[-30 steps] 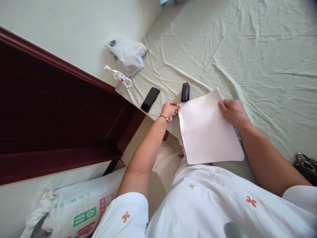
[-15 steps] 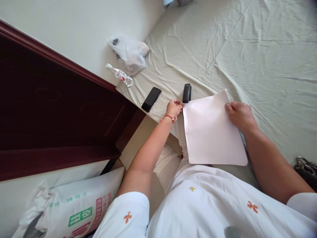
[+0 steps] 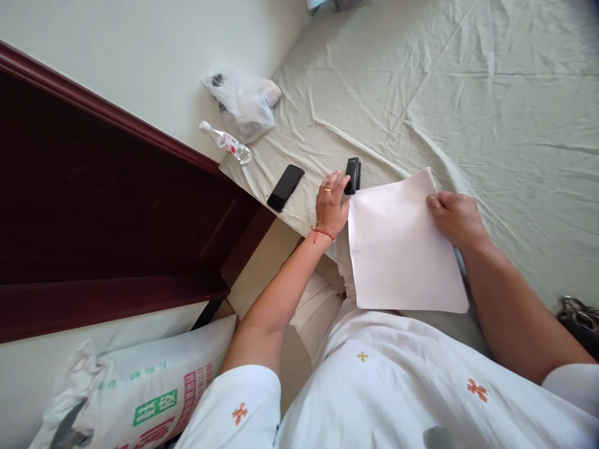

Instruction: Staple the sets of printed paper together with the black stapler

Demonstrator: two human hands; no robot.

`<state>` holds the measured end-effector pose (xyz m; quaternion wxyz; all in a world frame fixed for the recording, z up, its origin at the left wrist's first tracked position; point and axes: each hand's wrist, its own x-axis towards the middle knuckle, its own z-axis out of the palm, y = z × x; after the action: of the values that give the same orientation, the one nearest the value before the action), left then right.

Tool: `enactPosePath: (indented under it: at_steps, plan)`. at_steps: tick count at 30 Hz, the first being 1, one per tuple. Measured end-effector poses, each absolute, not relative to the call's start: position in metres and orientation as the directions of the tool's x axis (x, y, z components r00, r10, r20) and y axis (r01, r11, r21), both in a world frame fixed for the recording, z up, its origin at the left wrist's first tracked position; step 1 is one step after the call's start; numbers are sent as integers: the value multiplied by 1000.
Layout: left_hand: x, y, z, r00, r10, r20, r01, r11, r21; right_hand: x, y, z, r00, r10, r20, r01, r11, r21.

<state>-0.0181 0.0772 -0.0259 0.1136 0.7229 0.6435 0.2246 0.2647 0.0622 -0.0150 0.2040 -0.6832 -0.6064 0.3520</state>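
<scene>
Holding paper (image 3: 405, 249): right hand (image 3: 456, 219); one stapler (image 3: 352, 176) beside.

The left hand (image 3: 331, 206), which earlier pinched the paper's (image 3: 405, 246) far-left corner, has uncurled its fingers beyond that grip toward the black stapler (image 3: 352, 176); contact is unclear. A ring (image 3: 327, 190) has appeared. Paper and right hand (image 3: 456, 218) have shifted slightly rightward of the former grip.

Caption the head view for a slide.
The right hand grips white paper by its edge; the left hand is beside a black stapler.
</scene>
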Motion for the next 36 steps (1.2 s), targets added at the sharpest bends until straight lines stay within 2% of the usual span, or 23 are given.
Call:
enactPosePath:
  at_steps: [5,9,25,28,31,34,36]
  plan:
    - [-18,71,-25,120,987,103,934,-148,326,265,62,-15,20,970,-241,675,-191,-713]
    - [-15,68,-24,116,989,86,950,-136,279,265,62,-16,29,972,-234,677,-191,-711]
    - [-11,73,-15,169,983,76,937,-184,298,261,64,-13,18,975,-223,717,-168,-676]
    - [-15,71,-15,64,992,104,904,-102,414,267,60,-11,21,974,-227,743,-168,-648]
    - [-18,45,-20,-160,978,132,755,35,654,282,45,-7,32,979,-203,759,-155,-633]
    - [-10,1,-24,-306,952,-8,444,150,883,298,22,-3,36,995,-98,722,-93,-685]
    - [0,-28,-21,-259,953,-158,167,205,964,305,10,0,79,994,-73,671,-107,-734]
